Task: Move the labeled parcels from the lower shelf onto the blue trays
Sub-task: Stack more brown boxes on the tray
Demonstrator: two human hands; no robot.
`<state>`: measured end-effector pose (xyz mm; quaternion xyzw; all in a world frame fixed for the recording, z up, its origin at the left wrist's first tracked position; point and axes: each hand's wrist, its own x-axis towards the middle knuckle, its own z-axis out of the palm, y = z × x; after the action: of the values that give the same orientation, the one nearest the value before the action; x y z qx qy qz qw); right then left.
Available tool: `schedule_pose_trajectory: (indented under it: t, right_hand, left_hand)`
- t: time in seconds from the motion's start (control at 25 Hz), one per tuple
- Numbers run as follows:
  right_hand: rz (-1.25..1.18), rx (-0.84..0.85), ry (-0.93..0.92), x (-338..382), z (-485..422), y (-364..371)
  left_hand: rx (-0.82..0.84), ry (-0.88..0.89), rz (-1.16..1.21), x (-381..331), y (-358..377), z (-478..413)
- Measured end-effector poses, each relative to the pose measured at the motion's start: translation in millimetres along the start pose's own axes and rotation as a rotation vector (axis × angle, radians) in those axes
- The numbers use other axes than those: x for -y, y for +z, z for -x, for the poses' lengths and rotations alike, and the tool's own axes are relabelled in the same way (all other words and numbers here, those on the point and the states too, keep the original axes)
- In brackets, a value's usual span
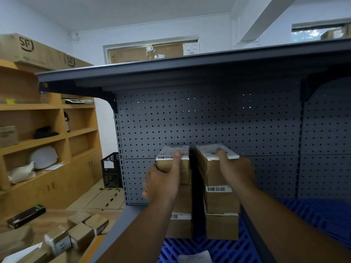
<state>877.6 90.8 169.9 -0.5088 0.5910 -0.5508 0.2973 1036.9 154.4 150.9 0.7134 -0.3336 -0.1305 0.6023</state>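
Observation:
Two stacks of brown cardboard parcels with white barcode labels stand on the blue tray (pixel 224 249) inside the grey metal shelf. My left hand (pixel 163 181) grips the top parcel of the left stack (pixel 175 160), thumb on its label. My right hand (pixel 234 168) grips the top parcel of the right stack (pixel 210 158) from its right side. Under them sit more labeled parcels, among them the left stack's bottom parcel (pixel 179 224) and the right stack's lower parcel (pixel 222 198). A second blue tray (pixel 319 211) lies further right.
The perforated grey back panel (pixel 209 122) and the shelf board above (pixel 190 69) enclose the space. Several loose parcels (pixel 76 234) lie on the floor at lower left. A black crate (pixel 111 169) and wooden shelving (pixel 47 139) stand to the left.

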Motion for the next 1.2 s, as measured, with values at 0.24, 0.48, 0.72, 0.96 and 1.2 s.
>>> schedule_pose_trajectory:
  t: [0.24,0.48,0.72,0.96,1.2]
  right_hand:
    - [-0.094,-0.047,-0.046,-6,6,2]
    - [-0.248,-0.014,-0.084,-14,21,-9]
    - [-0.25,-0.042,-0.221,-33,54,-42]
    - [-0.129,-0.104,-0.388,-108,129,-101]
    - [0.025,0.107,-0.194,-190,196,-135]
  left_hand:
    - [0.08,-0.002,0.179,8,-9,1]
    - [-0.01,0.201,0.099,30,-31,29]
    - [-0.08,0.507,0.127,43,-58,80]
    - [0.262,0.771,-0.087,97,-66,148]
    - [0.378,0.692,-0.253,160,-61,209]
